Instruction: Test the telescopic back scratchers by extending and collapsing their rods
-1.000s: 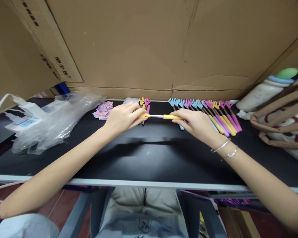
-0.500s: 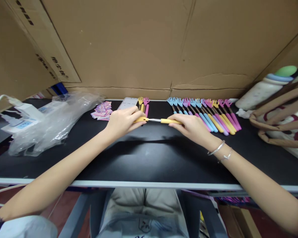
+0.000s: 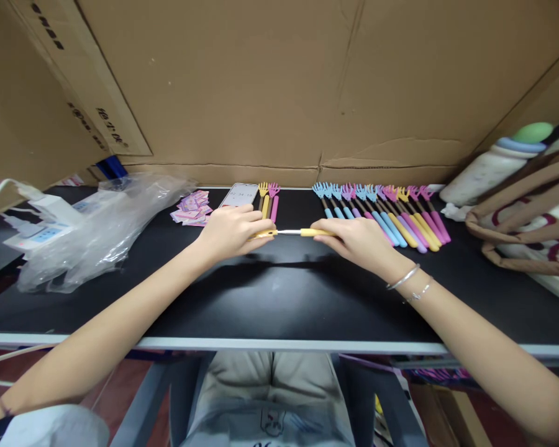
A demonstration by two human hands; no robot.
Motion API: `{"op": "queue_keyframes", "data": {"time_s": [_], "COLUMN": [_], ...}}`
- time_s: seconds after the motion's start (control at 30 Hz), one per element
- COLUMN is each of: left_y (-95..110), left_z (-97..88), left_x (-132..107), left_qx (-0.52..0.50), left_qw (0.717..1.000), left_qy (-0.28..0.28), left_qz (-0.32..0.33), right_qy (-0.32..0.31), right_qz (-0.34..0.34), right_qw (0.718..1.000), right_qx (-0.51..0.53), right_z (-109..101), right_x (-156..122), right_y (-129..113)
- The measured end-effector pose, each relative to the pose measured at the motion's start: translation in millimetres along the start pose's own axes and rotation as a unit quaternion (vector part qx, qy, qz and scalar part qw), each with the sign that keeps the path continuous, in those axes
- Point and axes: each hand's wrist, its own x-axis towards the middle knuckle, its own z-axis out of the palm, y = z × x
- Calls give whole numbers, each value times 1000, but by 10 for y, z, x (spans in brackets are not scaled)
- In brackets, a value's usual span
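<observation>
At the desk's (image 3: pixel 279 298) left edge, a white power strip (image 3: pixel 41 226) and a crumpled clear plastic bag (image 3: pixel 107 223); further right, toward the back edge, a small heap of pink paper tags (image 3: pixel 190 208), then a phone (image 3: pixel 238 194) lying flat. Just beside the phone, two finished hand-shaped scratchers, one yellow (image 3: pixel 264 200), one pink (image 3: pixel 274 202), side by side. Near mid-desk, left hand (image 3: pixel 230 230) with fingers closed over the claw end of a yellow telescopic scratcher (image 3: pixel 291 233), right hand (image 3: pixel 358 241) with fingers pinched round its yellow grip, the bare metal rod showing between them, held level and seemingly just clear of the desk, though contact cannot be ruled out from this angle. Likely light, stiff along its length, the thin sliding rod smooth and somewhat slippery, so best taken at the soft grip and at the plastic head, never on the rod; small tines probably bendable under a hard squeeze. Behind the right hand, a row of blue, pink and yellow scratchers (image 3: pixel 386 214) fanned along the back edge. At the right edge, a bottle (image 3: pixel 489 174) and a striped bag (image 3: pixel 531 230).
</observation>
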Motion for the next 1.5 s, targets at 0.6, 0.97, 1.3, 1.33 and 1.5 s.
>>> {"op": "queue_keyframes", "data": {"time_s": [0.6, 0.97, 1.3, 1.33, 1.5], "left_y": [-759, -913, -1010, -1007, -1004], "left_z": [-204, -195, -221, -216, -185], "left_x": [-568, -687, -769, -763, -745], "left_qx": [152, 180, 172, 170, 160], "left_qw": [979, 970, 969, 969, 970], "left_qy": [-74, -106, -73, -71, -59], "left_qz": [-111, -124, -163, -165, -174], "right_qy": [4, 40, 109, 112, 105], "right_qz": [50, 61, 28, 29, 44], "right_qw": [965, 961, 950, 950, 953], "right_qx": [-257, -268, -290, -290, -281], "right_z": [-231, -220, -325, -325, -310], "right_x": [-502, -814, -845, -842, -859], "right_y": [1033, 1485, 1554, 1550, 1592]}}
